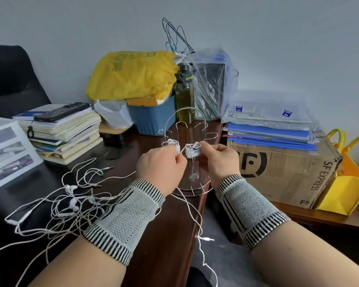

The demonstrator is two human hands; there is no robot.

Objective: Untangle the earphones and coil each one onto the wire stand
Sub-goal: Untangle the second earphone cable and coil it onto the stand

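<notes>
1. Head view, progress: the wire stand (187, 129) sits upright on the dark desk (164, 235) with two coils on its arms. The left coil (173, 144) looks finished, and the middle coil (192, 151) is wound thick, with an earbud (194, 177) hanging below it
2. Head view, what is left: a tangle of earphones (71, 201) lies on the desk to the left, near the left forearm and well apart from the stand. I judge roughly two earphones stowed and several not yet sorted
3. Head view, grip: the left hand (161, 166) has its fingers curled, pinching a cord (190, 212) just beside the middle coil. The cord trails down off the desk edge to a plug (208, 239)
4. Head view, grip: the right hand (218, 160) curls its fingertips against the middle coil, pinching it steady on the arm
</notes>
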